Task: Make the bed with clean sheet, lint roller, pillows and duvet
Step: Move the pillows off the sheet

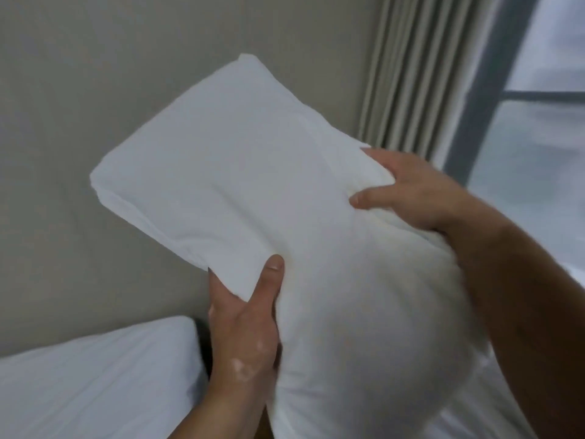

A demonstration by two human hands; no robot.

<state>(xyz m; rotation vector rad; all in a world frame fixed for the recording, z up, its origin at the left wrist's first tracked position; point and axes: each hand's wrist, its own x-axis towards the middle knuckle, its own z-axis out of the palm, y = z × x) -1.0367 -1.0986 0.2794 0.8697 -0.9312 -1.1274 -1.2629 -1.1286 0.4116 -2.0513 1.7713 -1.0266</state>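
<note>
Both hands hold a white pillow (253,185) up before the wall (79,106), the left hand (243,327) gripping its lower edge and the right hand (408,191) pinching its far side, probably settling it in its case, so it next wants laying beside the second pillow (95,375).
</note>
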